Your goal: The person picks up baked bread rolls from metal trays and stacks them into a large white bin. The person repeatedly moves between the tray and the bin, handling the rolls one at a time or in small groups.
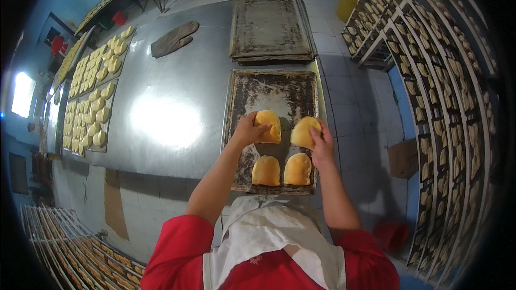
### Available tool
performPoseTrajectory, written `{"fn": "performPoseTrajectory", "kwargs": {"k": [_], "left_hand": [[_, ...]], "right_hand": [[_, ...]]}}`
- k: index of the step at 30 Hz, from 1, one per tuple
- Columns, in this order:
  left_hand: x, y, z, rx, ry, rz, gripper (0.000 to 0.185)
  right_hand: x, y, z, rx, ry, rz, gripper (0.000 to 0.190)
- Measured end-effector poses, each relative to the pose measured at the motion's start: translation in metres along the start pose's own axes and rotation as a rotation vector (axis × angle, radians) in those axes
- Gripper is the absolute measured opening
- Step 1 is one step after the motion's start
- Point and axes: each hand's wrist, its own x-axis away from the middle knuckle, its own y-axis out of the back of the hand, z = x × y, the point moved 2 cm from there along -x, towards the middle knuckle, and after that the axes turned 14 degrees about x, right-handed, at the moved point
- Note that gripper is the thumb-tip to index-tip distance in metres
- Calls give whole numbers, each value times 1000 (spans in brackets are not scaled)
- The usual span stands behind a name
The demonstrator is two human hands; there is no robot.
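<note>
A stained metal baking tray lies before me at the right end of the metal table. My left hand grips a yellow piece of bread dough, thumb on top, over the left middle of the tray. My right hand holds a similar dough piece by its right side, near the tray's right edge. Nearer to me, two more rounded pieces, one on the left and one on the right, rest side by side on the tray. Whether the held pieces touch the tray, I cannot tell.
Stacked baking trays stand beyond the tray in use. A grey oven mitt lies on the metal table. Trays of shaped dough cover its left end. Loaded racks stand at right and lower left; a red bin is on the floor.
</note>
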Motion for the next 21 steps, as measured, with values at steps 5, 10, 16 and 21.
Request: {"fn": "performPoseTrajectory", "kwargs": {"k": [5, 10, 16, 21], "left_hand": [[20, 19, -2, -205, -46, -327, 42], [107, -13, 26, -431, 65, -192, 43], [148, -55, 35, -401, -44, -182, 63], [146, -65, 25, -357, -115, -262, 66]], "right_hand": [[-19, -89, 12, 545, 234, 201, 49], [-10, -122, 5, 1296, 525, 26, 48], [26, -60, 24, 1282, 454, -59, 59], [86, -4, 24, 1670, 123, 133, 72]]}}
